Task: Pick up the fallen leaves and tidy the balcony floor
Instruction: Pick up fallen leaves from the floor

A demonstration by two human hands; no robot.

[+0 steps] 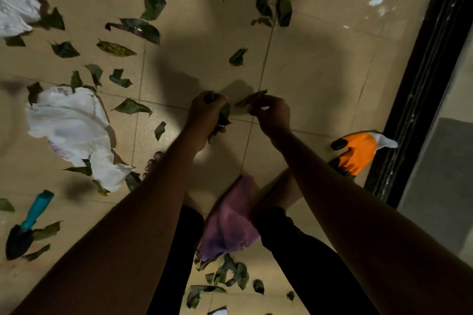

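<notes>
Two forearms (153,212) reach right of a white bag (71,125): the left hand (207,115) clenches a leaf bunch (224,120), the right hand (272,112) pinches one leaf (249,100). Best tuck it firmly into the bunch; loose leaves (131,107) ring the bag.

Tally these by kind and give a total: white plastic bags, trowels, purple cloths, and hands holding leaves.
White plastic bags: 2
Trowel: 1
Purple cloth: 1
Hands holding leaves: 2 (left hand, right hand)
Total: 6
</notes>
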